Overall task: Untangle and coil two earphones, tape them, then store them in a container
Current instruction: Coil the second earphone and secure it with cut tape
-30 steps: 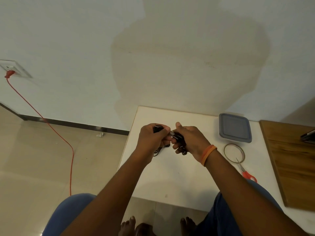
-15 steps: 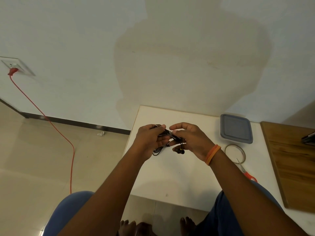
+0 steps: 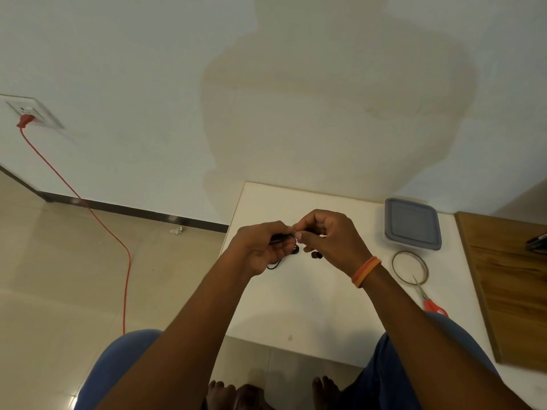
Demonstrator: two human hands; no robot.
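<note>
Above the white counter [image 3: 296,306], left hand [image 3: 260,247] and right hand [image 3: 328,238] each pinch the black earphones [image 3: 296,250], apparently mid-coiling. Tape roll [image 3: 410,267], scissors [image 3: 429,300] and lidded container [image 3: 413,223] lie untouched: taping and storing remain.

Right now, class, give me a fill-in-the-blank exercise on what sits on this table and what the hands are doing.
1. Both hands hold the black ____ above the white table.
2. The container by the wall has its grey lid ____.
3. The scissors have ____ handles.
4. The tape roll lies between the container and the ____.

Missing words: earphones; on; red; scissors
</note>
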